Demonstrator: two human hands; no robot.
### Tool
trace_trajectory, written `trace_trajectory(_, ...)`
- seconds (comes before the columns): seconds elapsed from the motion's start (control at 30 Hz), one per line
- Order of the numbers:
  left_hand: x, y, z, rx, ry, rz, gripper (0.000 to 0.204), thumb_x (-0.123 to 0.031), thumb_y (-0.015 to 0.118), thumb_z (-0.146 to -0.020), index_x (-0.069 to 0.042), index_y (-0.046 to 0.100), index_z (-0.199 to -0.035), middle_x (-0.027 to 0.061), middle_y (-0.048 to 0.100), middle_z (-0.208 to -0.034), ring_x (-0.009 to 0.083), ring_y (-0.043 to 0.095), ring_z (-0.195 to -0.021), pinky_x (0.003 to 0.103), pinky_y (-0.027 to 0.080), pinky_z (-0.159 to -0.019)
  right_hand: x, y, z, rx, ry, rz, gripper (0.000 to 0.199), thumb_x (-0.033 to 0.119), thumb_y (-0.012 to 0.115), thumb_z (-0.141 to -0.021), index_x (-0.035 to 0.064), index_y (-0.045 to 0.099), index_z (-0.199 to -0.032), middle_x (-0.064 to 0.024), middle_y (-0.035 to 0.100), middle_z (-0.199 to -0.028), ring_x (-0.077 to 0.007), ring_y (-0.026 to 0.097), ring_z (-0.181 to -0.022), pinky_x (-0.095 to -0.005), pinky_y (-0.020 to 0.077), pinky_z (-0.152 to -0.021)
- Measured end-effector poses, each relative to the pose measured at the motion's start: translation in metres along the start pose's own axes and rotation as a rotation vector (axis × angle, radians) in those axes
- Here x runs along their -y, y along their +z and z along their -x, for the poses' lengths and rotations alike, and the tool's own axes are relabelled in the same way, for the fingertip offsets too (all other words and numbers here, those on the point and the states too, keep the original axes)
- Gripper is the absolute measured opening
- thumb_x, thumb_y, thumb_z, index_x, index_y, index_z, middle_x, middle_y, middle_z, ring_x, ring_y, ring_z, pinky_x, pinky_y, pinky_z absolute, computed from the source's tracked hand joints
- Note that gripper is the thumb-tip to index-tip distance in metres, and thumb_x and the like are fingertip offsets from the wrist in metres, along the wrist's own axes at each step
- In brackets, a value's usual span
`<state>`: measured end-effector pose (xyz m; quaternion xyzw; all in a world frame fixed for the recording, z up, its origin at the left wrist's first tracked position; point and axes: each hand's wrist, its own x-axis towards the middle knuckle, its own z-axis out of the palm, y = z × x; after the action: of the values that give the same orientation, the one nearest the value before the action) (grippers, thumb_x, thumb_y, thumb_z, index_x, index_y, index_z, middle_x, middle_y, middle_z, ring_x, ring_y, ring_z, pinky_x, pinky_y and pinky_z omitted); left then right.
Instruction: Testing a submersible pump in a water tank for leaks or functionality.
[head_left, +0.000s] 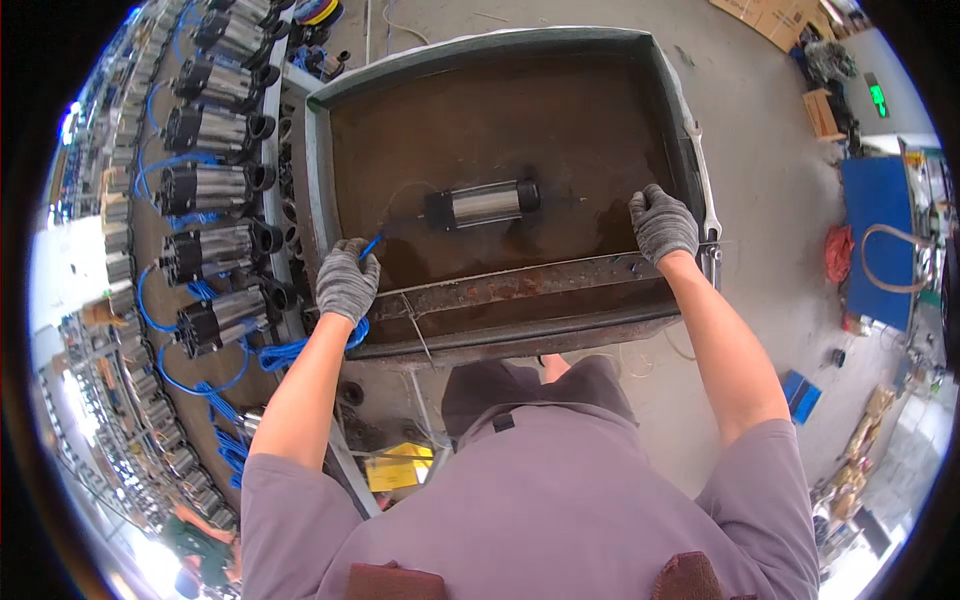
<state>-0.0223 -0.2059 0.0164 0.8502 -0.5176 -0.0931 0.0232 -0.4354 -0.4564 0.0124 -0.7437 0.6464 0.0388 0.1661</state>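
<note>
A submersible pump (487, 205), a silver cylinder with black ends, lies in murky brown water in the middle of a metal tank (318, 165). At the tank's left wall, my left hand (347, 282), in a grey knitted glove, is closed around a blue cable (371, 245). That cable runs into the water toward the pump's left end. Over the right side of the water is my right hand (664, 224), gloved too, its fingers loosely bent and apart with nothing visible in them. It hovers beside the tank's right wall, above the rusty bar (520, 285) that crosses the near side.
Several similar pumps (215, 190) with blue cables stand in a row left of the tank. A wrench (704, 180) rests along the right rim. A yellow box (400, 467) sits below on the left. At far right are a blue panel (878, 240) and a red cloth (838, 253).
</note>
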Motion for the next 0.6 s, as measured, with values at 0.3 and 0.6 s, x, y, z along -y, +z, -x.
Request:
trace_trajectory(0.3, -0.132, 0.033, -0.073, 0.156, 0.103, 0.372, 0.03, -0.024, 0.074, -0.089, -0.001, 0.067, -0.108, 0.0214, 0.072, -0.097, 0.0335, 0.071, -0.09, 0.043, 0.054, -0.083, -0.011, 0.002, -0.003, -0.009, 0.019, -0.102, 0.029, 0.035, 0.051, -0.099, 0.0128, 0.069, -0.1, -0.0173, 0.074, -0.096, -0.0399, 0.071, -0.092, -0.0524, 0.056, -0.082)
trace_trajectory(0.6, -0.23, 0.093, -0.131, 0.669, -0.35, 0.612, 0.021, -0.026, 0.071, -0.094, -0.006, 0.066, -0.099, 0.0125, 0.068, -0.086, 0.0257, 0.065, -0.075, 0.036, 0.052, -0.066, -0.023, 0.007, -0.003, -0.097, -0.027, -0.226, 0.025, 0.03, 0.054, -0.096, 0.0103, 0.069, -0.096, -0.0172, 0.073, -0.091, -0.0377, 0.072, -0.087, -0.0517, 0.0569, -0.077)
